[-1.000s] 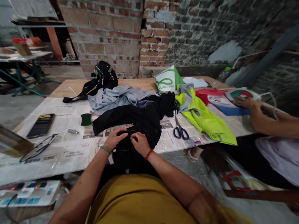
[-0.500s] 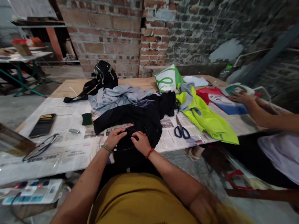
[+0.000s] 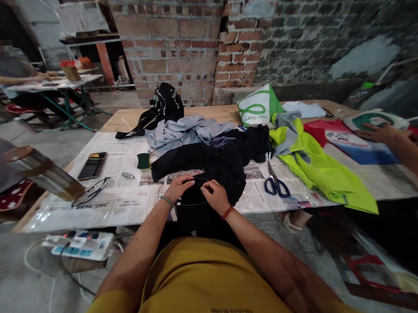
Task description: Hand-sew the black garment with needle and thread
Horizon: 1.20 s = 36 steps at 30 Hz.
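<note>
A black garment [image 3: 202, 159] lies bunched at the table's front edge and hangs down toward my lap. My left hand [image 3: 178, 188] is closed in a pinch on a fold of the black cloth. Close to its right, my right hand [image 3: 216, 197] has thumb and fingertips pressed together just above the cloth; whatever they hold is too fine to make out. A thin pale thread [image 3: 196, 204] curves over the dark fabric below the two hands. To the right of the garment rest blue-handled scissors [image 3: 276, 186], on the newspaper covering.
Left on the table are a flask [image 3: 45, 171], glasses [image 3: 92, 191], a phone [image 3: 92, 165], a green sponge [image 3: 144, 161] and a small metal cylinder [image 3: 127, 175]. Grey cloth [image 3: 188, 131] and a yellow vest [image 3: 314, 167] lie around. At right, another person's hand [image 3: 381, 132] rests on an iron [image 3: 381, 118].
The view has swung left, so everything sits further right and a seated person shows at the far left. My hands stay together at the black garment with nearly the same pinch.
</note>
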Tool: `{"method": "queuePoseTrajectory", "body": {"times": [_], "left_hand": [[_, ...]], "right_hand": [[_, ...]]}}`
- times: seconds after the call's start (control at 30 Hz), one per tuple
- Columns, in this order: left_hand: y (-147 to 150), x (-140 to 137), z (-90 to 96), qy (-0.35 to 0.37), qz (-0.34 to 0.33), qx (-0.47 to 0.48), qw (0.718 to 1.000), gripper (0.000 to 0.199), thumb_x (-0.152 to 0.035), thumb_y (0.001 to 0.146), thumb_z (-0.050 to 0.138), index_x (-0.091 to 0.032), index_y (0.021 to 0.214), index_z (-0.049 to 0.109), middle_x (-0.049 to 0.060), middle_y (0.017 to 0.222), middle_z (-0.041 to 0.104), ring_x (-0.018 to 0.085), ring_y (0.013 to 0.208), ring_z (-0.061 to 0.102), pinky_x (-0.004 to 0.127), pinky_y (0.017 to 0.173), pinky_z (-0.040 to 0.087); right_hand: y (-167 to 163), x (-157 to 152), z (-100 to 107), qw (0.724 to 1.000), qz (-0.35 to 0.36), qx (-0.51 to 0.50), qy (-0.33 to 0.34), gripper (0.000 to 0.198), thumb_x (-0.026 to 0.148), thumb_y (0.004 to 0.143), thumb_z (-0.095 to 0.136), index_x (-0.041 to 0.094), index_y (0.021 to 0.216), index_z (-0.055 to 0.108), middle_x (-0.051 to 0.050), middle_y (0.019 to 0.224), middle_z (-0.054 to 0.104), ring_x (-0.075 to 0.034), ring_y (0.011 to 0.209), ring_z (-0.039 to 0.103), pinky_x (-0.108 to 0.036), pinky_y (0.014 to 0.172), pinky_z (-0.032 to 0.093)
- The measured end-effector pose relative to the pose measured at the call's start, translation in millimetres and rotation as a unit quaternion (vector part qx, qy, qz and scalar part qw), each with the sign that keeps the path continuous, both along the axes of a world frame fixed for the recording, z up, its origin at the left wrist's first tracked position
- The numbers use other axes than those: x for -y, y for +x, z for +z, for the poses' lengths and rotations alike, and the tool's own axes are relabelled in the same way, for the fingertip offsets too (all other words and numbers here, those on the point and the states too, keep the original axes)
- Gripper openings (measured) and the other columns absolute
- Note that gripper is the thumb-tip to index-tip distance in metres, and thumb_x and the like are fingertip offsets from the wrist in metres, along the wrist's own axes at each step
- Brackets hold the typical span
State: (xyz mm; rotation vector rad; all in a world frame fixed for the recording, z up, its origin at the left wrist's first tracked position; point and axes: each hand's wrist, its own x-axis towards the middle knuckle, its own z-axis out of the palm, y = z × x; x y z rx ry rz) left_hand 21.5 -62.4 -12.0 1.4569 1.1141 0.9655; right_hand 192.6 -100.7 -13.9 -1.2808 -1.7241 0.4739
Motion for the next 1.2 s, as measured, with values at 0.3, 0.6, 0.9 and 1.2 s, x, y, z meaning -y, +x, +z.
{"method": "queuePoseTrajectory", "body": {"times": [0.3,0.6,0.9,1.2], "left_hand": [[2.5,-0.1,2.8,0.044,-0.012,-0.021,0.999,0.027,-0.038,0.066,0.065,-0.014,0.078,0.066,0.001,0.074,0.063,0.013,0.07,0.054,0.025,0.068,0.042],[4.8,0.1,1.1,0.045,-0.03,-0.032,0.998,0.024,-0.036,0.064,0.065,-0.015,0.075,0.068,0.001,0.073,0.063,0.015,0.073,0.055,0.027,0.073,0.042],[4.2,4.1,11.6,0.022,-0.019,0.011,1.0,0.025,-0.037,0.064,0.065,-0.013,0.071,0.066,0.0,0.067,0.058,0.011,0.062,0.049,0.022,0.06,0.037],[4.7,5.9,14.1,0.021,0.029,-0.011,0.999,0.028,-0.04,0.068,0.061,-0.014,0.059,0.059,-0.004,0.054,0.045,0.008,0.052,0.038,0.022,0.05,0.029]], "right_hand": [[0.9,-4.7,-8.2,0.999,0.015,0.029,0.016,0.014,0.021,0.081,0.049,0.019,0.072,0.059,-0.003,0.074,0.058,-0.015,0.071,0.055,-0.027,0.069,0.041],[-3.2,-5.9,-7.9,0.999,0.01,0.041,0.027,0.013,0.021,0.081,0.049,0.019,0.072,0.059,-0.003,0.073,0.059,-0.016,0.071,0.055,-0.029,0.069,0.04],[-4.7,-7.2,-11.6,1.0,0.016,-0.001,0.003,0.013,0.014,0.07,0.051,0.018,0.078,0.06,-0.003,0.078,0.057,-0.014,0.065,0.054,-0.027,0.064,0.045],[-5.6,-5.6,-8.9,1.0,0.021,0.012,0.005,0.013,0.018,0.074,0.055,0.02,0.084,0.062,-0.003,0.082,0.058,-0.012,0.061,0.051,-0.028,0.064,0.044]]}}
